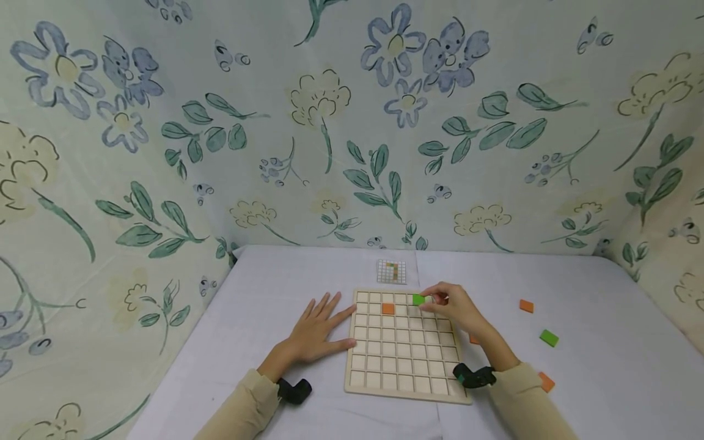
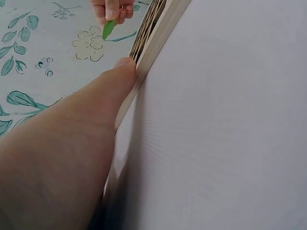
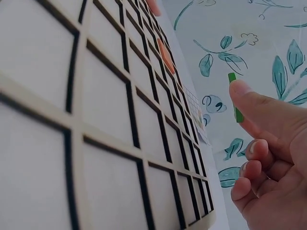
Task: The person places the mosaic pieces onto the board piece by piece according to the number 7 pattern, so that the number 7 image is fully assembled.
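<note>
A wooden grid board [image 1: 389, 351] with square cells lies on the white-covered table. One orange tile [image 1: 388, 308] sits in a cell of its second row from the back. My right hand [image 1: 452, 304] pinches a green tile [image 3: 235, 98] between thumb and index finger, raised above the board's far right part; the other fingers curl loosely. My left hand [image 1: 319, 330] lies spread at the board's left side, thumb and index fingertip at the edge. In the left wrist view its thumb [image 2: 125, 62] touches the board's rim.
Behind the board lies a small pattern card [image 1: 392, 272] with a coloured grid. To the right are a loose orange tile [image 1: 526, 305], a green tile [image 1: 549, 338] and another orange tile [image 1: 546, 382], partly behind the right sleeve. One more orange piece [image 1: 474, 339] shows beside the right wrist.
</note>
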Motion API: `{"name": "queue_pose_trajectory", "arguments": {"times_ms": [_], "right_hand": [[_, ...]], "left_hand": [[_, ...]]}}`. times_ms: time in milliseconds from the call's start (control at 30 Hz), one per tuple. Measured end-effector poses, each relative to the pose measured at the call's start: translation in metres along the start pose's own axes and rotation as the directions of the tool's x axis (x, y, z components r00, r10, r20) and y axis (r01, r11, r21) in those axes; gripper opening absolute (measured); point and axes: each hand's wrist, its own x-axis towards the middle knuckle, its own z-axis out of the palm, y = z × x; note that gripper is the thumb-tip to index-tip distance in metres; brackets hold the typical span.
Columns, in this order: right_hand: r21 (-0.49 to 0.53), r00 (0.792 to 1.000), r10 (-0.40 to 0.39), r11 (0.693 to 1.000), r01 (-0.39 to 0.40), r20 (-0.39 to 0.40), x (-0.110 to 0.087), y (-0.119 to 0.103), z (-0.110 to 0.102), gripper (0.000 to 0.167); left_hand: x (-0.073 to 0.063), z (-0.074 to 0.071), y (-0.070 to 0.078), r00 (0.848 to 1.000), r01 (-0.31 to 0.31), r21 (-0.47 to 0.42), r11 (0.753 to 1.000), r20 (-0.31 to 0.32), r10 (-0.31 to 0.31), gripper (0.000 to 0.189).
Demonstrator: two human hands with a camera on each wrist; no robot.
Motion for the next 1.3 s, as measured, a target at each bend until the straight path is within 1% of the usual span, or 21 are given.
{"name": "queue_pose_trajectory", "arguments": {"times_ms": [233, 367, 467, 733, 1000, 1300], "right_hand": [[0.013, 0.999, 0.032, 0.999, -0.032, 0.023, 0.005, -0.001, 0.013, 0.026], [0.015, 0.999, 0.046, 0.999, -0.046, 0.03, 0.007, -0.002, 0.02, 0.024], [0.003, 0.998, 0.057, 0.998, -0.057, 0.033, 0.008, -0.002, 0.025, 0.024], [-0.006, 0.994, 0.107, 0.994, -0.106, 0.035, 0.01, -0.001, 0.037, 0.02], [0.001, 0.989, 0.145, 0.989, -0.145, 0.024, 0.011, -0.003, 0.041, 0.019], [0.042, 0.989, 0.141, 0.989, -0.143, 0.045, 0.01, -0.003, 0.042, 0.018]], "left_hand": [[0.0, -0.001, 0.001, 1.0, 0.019, 0.007, 1.0, 0.017, -0.02, 0.083], [0.001, 0.001, 0.0, 1.0, 0.021, 0.018, 1.0, 0.016, -0.022, 0.083], [0.001, 0.001, 0.0, 1.0, 0.02, 0.028, 0.999, 0.014, -0.02, 0.083], [0.0, 0.001, 0.0, 1.0, 0.004, 0.005, 1.0, 0.001, -0.004, 0.082], [0.0, -0.001, 0.001, 1.0, 0.01, 0.019, 1.0, 0.014, -0.011, 0.083], [-0.001, -0.002, 0.002, 1.0, 0.018, 0.003, 1.0, 0.02, -0.019, 0.083]]}}
